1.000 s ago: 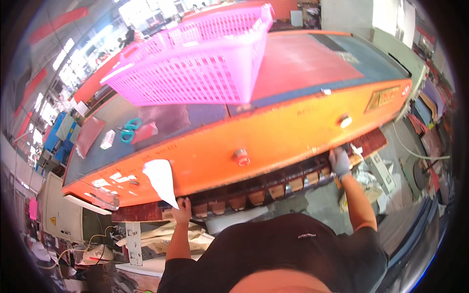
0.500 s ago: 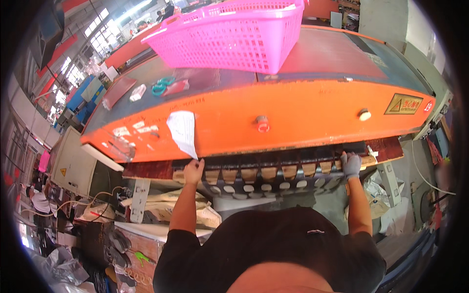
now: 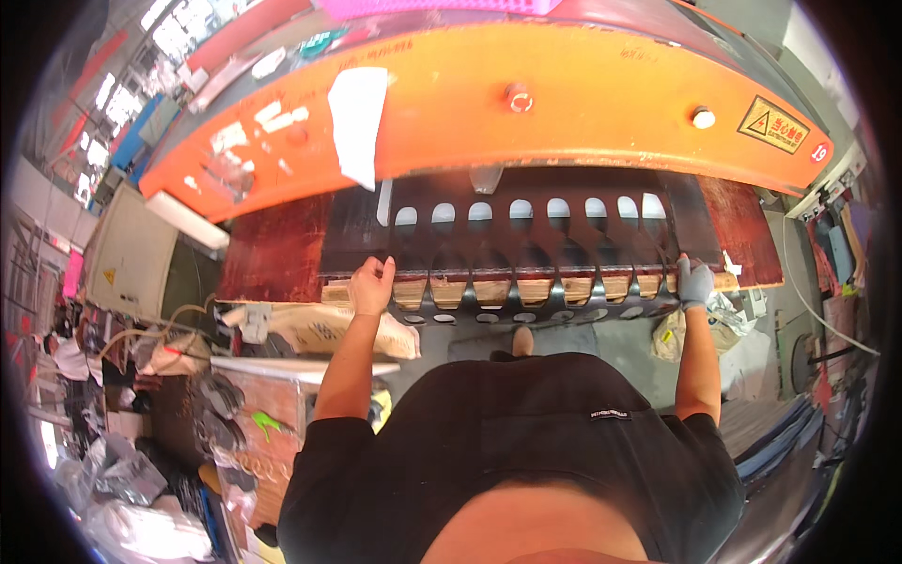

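Blk sheet: black cut-out sheet [image 3: 501, 211], mid-frame; oval holes along its back row, narrow webs hanging over the front edge of the red-brown counter [image 3: 272, 240], w/ a 2nd row of holes below.
L hand: bare left hand [image 3: 373, 285], ctr-left, fingers curled at sheet's L front corner; can't tell if they clasp sheet or edge below.
R hand: right hand [image 3: 695, 284], grey glove, ctr-right, same pose at R front corner; grip likewise unclear.
Under sheet: dark pad [image 3: 352, 226] plus pale wood strip [image 3: 357, 292] along front.
Handling: prob. light, thin & floppy; webs look easy to stretch or tear. Surface maybe a bit slick.
Best hold: solid end strips L & R, both sides tog., not the webs.
Press: orange machine [image 3: 442, 113] across upper frame, white paper [image 3: 357, 122] on its front, red button [image 3: 519, 97] approx. top ctr.
Top edge: part of pink basket [image 3: 432, 7]; teal scissors [image 3: 322, 42] upper L.
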A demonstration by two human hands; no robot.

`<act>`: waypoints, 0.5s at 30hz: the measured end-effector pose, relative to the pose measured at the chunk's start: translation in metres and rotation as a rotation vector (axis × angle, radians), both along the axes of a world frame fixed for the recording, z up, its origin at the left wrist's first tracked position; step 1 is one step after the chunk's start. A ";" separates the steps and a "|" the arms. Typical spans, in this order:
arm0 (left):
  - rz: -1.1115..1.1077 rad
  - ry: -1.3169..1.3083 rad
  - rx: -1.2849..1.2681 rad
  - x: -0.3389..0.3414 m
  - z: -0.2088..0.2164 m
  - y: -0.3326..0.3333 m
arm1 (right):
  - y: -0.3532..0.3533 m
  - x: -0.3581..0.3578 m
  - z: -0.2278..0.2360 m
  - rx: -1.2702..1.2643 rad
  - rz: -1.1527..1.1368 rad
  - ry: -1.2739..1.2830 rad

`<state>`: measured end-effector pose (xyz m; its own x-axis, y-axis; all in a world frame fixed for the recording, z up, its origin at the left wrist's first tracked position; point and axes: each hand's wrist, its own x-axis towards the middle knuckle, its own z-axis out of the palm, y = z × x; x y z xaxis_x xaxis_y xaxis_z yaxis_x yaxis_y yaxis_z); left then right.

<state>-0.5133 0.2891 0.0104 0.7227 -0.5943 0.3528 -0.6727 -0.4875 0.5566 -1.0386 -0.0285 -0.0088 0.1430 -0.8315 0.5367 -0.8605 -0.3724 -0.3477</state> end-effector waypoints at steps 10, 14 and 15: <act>-0.071 -0.102 -0.049 -0.102 -0.009 0.150 | 0.134 -0.121 -0.034 0.289 -0.030 -0.169; -0.076 -0.010 -0.022 -0.133 -0.001 0.194 | 0.170 -0.142 -0.020 0.431 -0.085 -0.256; -0.060 0.092 0.014 -0.136 0.003 0.201 | 0.175 -0.136 -0.006 0.420 -0.132 -0.048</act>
